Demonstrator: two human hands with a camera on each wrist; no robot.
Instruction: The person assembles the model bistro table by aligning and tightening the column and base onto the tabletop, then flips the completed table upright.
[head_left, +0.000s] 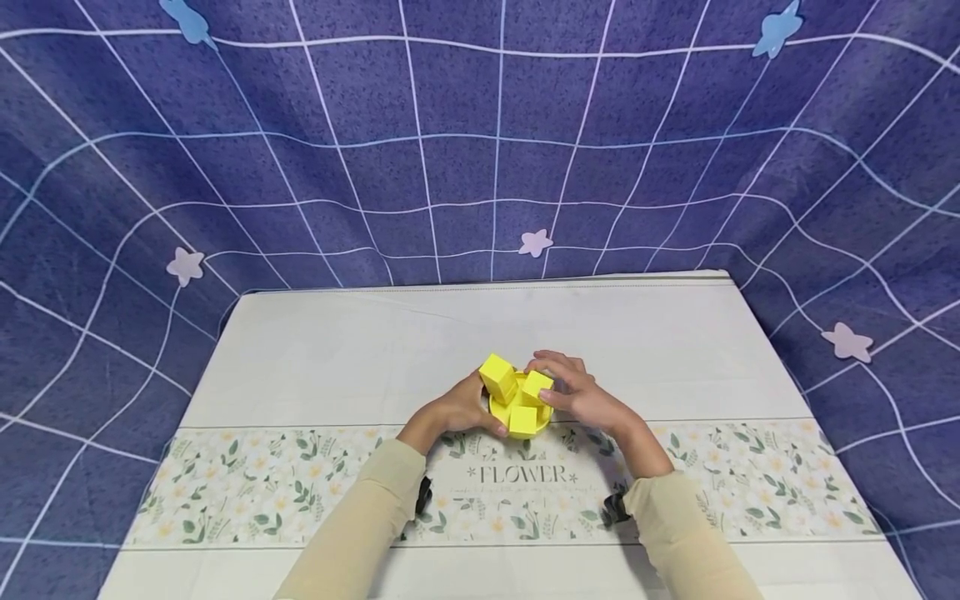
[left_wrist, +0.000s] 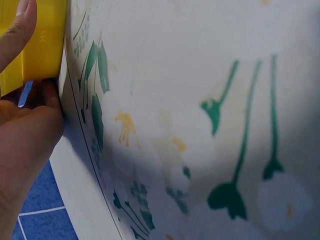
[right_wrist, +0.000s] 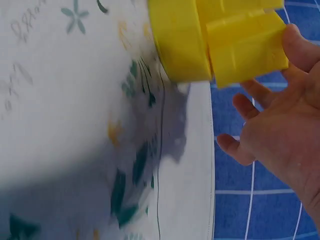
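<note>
A yellow round base (head_left: 502, 411) with three square yellow blocks on it is held between my hands on the table. The left block (head_left: 497, 377) stands tallest; a front block (head_left: 522, 422) and a right block (head_left: 536, 387) are lower. My left hand (head_left: 461, 407) grips the base from the left, thumb in front and fingers behind; the left wrist view shows this thumb against the yellow wall (left_wrist: 47, 47). My right hand (head_left: 588, 400) pinches the right block between thumb and fingers. In the right wrist view the thumb is at the block's end (right_wrist: 247, 52), other fingers partly hidden behind it.
A white table cover (head_left: 337, 350) with a floral band and the word FLOWER (head_left: 522, 474) lies beneath. Blue curtains (head_left: 457, 167) with white grid lines and stars hang behind and at both sides. Dark wrist straps (head_left: 617, 506) show at the sleeve cuffs.
</note>
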